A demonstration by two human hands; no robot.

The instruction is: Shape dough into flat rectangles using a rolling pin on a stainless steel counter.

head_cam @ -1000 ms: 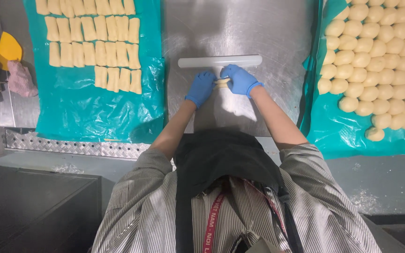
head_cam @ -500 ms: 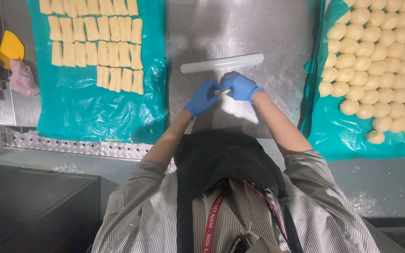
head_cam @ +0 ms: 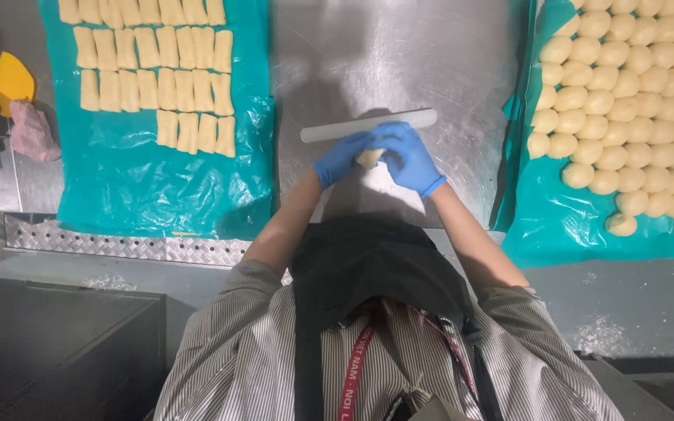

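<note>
Both my hands wear blue gloves and meet over the steel table [head_cam: 399,54]. My left hand [head_cam: 340,158] and my right hand [head_cam: 409,158] are closed together around one small pale dough piece [head_cam: 369,158]. Just beyond the fingers lies a white rolling pin [head_cam: 368,125], tilted slightly on the table. Rows of shaped rectangular dough pieces [head_cam: 157,70] lie on a teal plastic sheet [head_cam: 157,187] to the left. Round dough balls [head_cam: 626,101] cover another teal sheet [head_cam: 587,234] to the right.
A yellow scraper [head_cam: 11,82] and a pink cloth [head_cam: 31,132] sit at the far left edge. A ribbed metal strip [head_cam: 118,245] runs along the table's near edge. Below it is a dark counter [head_cam: 48,343].
My hands have drawn slightly back from the rolling pin and lifted the dough piece between them, folding it together. The pin stays in place.
</note>
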